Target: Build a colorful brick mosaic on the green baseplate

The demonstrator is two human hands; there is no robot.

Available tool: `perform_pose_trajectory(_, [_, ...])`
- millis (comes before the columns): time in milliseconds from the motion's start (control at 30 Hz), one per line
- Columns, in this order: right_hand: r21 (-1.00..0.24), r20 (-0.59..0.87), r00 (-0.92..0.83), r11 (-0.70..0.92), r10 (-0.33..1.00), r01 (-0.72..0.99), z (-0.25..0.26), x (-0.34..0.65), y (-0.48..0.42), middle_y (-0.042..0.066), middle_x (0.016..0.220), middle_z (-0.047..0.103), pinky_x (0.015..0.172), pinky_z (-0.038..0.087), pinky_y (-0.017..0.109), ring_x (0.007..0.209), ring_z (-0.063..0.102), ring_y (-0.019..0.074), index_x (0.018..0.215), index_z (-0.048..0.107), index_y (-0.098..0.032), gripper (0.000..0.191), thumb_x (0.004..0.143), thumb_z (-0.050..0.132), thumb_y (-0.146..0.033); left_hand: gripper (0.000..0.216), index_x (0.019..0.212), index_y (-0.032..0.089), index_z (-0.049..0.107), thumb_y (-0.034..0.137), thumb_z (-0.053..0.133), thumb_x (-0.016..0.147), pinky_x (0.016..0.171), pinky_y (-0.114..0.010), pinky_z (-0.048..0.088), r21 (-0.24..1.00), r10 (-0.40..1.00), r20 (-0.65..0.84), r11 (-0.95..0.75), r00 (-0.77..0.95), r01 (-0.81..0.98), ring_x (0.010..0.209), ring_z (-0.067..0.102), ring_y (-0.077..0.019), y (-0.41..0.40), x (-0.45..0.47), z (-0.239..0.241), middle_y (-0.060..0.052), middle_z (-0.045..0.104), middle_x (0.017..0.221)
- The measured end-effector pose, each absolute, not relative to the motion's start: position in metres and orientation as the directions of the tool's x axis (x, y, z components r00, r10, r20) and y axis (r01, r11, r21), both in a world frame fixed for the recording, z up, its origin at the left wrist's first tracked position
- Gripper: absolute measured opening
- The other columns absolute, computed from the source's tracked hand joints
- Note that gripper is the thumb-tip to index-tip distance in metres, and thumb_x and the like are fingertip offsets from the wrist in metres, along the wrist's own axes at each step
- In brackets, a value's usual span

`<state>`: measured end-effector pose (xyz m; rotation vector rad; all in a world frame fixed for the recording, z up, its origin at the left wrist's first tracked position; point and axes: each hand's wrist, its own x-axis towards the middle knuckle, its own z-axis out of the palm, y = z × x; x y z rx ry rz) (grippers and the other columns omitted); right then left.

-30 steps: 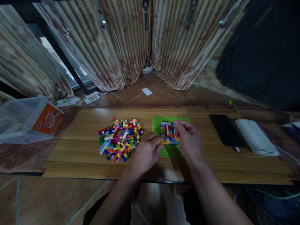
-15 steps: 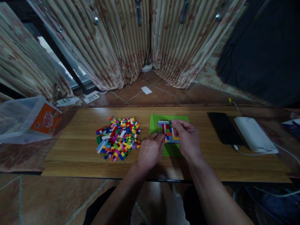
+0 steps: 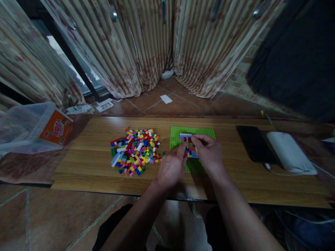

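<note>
The left hand [image 3: 171, 169] and right hand [image 3: 210, 153], fingers narrowed, partly hide the block panel [image 3: 193, 149]; whether they grip anything cannot be told. The panel sits on the green baseplate [image 3: 175, 134], between the table's [image 3: 86, 162] long edges. Beyond the left edge, a clear bin [image 3: 23, 125] carries an orange label [image 3: 57, 128], characters illegible.

Clocked from the middle of the view, the baseplate [image 3: 175, 134] at four o'clock is bright green, its joined bricks [image 3: 193, 153] red, orange, blue and pale lavender. The loose pile [image 3: 136, 150] at eight mixes red, yellow, white, blue, green, orange and pink. The table [image 3: 83, 157] is brown wood-grain; the phone [image 3: 255, 144] at three, black; the label [image 3: 56, 128] at nine, orange with white lettering; the curtains [image 3: 149, 45] at twelve, beige-striped with reddish blotches.
</note>
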<state>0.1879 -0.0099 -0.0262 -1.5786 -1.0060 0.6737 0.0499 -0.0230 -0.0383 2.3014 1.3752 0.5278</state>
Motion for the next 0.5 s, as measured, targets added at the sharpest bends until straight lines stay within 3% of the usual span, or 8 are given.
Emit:
perform_pose_trajectory(100, [-0.787, 0.204, 0.372, -0.074, 0.906, 0.612, -0.028, 0.196, -0.016, 0.01, 0.094, 0.071, 0.082, 0.047, 0.041, 0.086, 0.063, 0.0252, 0.091, 0.074, -0.017, 0.031, 0.077, 0.063, -0.043, 0.058, 0.148, 0.021, 0.031, 0.02, 0.048, 0.093, 0.09, -0.035, 0.053, 0.535, 0.902, 0.078, -0.398, 0.426, 0.745, 0.099, 0.068, -0.0216, -0.024, 0.051, -0.038, -0.007, 0.071, 0.11])
perform_pose_trajectory(167, [-0.648, 0.232, 0.301, -0.084, 0.925, 0.757, -0.028, 0.199, -0.022, 0.012, 0.102, 0.069, 0.089, 0.044, 0.045, 0.098, 0.06, 0.029, 0.096, 0.073, -0.018, 0.034, 0.077, 0.064, -0.045, 0.061, 0.151, 0.022, 0.025, 0.02, 0.047, 0.093, 0.089, -0.034, 0.053, 0.542, 0.908, 0.058, -0.377, 0.414, 0.751, 0.098, 0.068, -0.0211, -0.024, 0.052, -0.037, -0.006, 0.071, 0.111])
perform_pose_trajectory(333, [-0.484, 0.172, 0.263, -0.151, 0.949, 0.862, -0.029, 0.199, -0.032, 0.013, 0.117, 0.062, 0.093, 0.041, 0.049, 0.112, 0.053, 0.0338, 0.113, 0.069, -0.02, 0.045, 0.077, 0.064, -0.047, 0.066, 0.153, 0.022, 0.017, 0.019, 0.046, 0.093, 0.089, -0.034, 0.052, 0.548, 0.917, 0.032, -0.349, 0.398, 0.76, 0.098, 0.068, -0.0215, -0.024, 0.054, -0.038, -0.007, 0.071, 0.111])
perform_pose_trajectory(500, [-0.448, 0.156, 0.26, -0.166, 0.953, 0.879, -0.036, 0.202, -0.031, 0.014, 0.124, 0.058, 0.094, 0.041, 0.05, 0.118, 0.05, 0.0356, 0.117, 0.066, -0.02, 0.051, 0.075, 0.065, -0.05, 0.068, 0.154, 0.019, 0.014, 0.019, 0.045, 0.093, 0.087, -0.034, 0.053, 0.558, 0.914, 0.05, -0.36, 0.402, 0.748, 0.097, 0.068, -0.0219, -0.024, 0.055, -0.042, -0.008, 0.071, 0.109])
